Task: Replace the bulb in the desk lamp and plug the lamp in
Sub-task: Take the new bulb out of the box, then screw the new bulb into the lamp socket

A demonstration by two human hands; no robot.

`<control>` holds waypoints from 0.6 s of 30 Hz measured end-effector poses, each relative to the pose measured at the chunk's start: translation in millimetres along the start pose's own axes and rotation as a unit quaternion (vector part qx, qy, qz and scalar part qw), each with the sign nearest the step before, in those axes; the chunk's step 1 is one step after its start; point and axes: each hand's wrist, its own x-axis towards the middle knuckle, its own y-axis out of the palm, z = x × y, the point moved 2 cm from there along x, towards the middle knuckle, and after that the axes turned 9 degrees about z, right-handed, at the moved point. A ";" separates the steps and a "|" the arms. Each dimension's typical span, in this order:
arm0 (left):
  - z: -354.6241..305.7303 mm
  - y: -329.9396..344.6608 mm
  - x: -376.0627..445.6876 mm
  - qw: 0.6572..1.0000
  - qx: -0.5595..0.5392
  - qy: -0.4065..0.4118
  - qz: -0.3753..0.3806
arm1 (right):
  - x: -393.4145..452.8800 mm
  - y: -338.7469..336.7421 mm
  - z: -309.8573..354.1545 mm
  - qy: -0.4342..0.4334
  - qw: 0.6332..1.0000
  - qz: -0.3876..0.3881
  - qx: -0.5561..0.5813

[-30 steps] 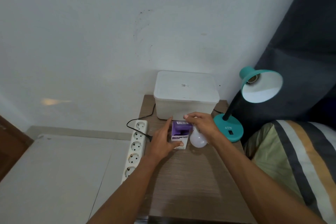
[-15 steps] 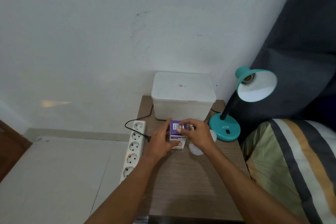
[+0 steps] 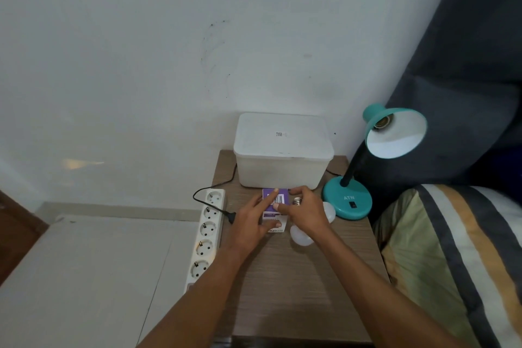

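- Our left hand [image 3: 255, 216] lies on the purple bulb box [image 3: 275, 210], fingers nearly straight and pressing it flat on the table [image 3: 296, 291];
- our right hand [image 3: 306, 213] touches the box's right edge with curled fingers — whether they truly pinch it, we cannot tell;
- two white bulbs [image 3: 300, 236] lie under and just beside this hand, one screw base pointing away from us;
- the lamp [image 3: 394, 133] stands at the right with an empty socket — so the right hand is nearer;
- the plug [image 3: 230, 216] lies loose beside the power strip [image 3: 207, 230].

Bulb box [image 3: 275, 207] at table [image 3: 296, 277] centre; storage bin [image 3: 282, 155] at 12 o'clock, my lamp [image 3: 350, 198] at 2, power strip [image 3: 206, 232] at 9, loose bulb [image 3: 302, 236] at 4.
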 end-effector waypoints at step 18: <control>-13.9 -11.9 -3.6 0.999 0.034 -0.022 0.022 | -26.6 -48.7 10.1 -0.026 0.994 -0.055 0.095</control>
